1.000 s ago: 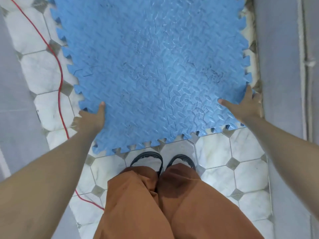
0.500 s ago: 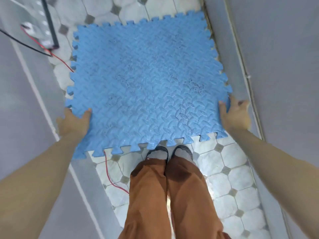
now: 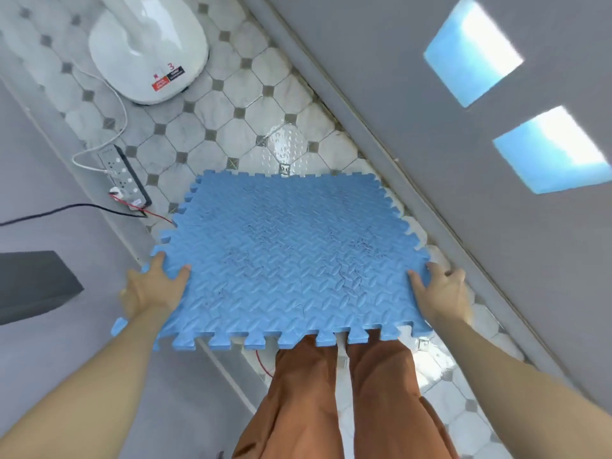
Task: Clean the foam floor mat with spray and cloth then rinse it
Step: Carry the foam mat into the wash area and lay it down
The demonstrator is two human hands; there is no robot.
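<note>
Keep both hands, left [image 3: 153, 286] and right [image 3: 442, 289], gripping the blue foam mat's [image 3: 284, 260] side edges, level, clear of the power strip [image 3: 124, 175].

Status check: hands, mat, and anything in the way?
Left hand and right hand grip opposite edges of the blue foam mat. Mat lifted, dark scuffs showing. Power strip and red wire nearby on floor.
</note>
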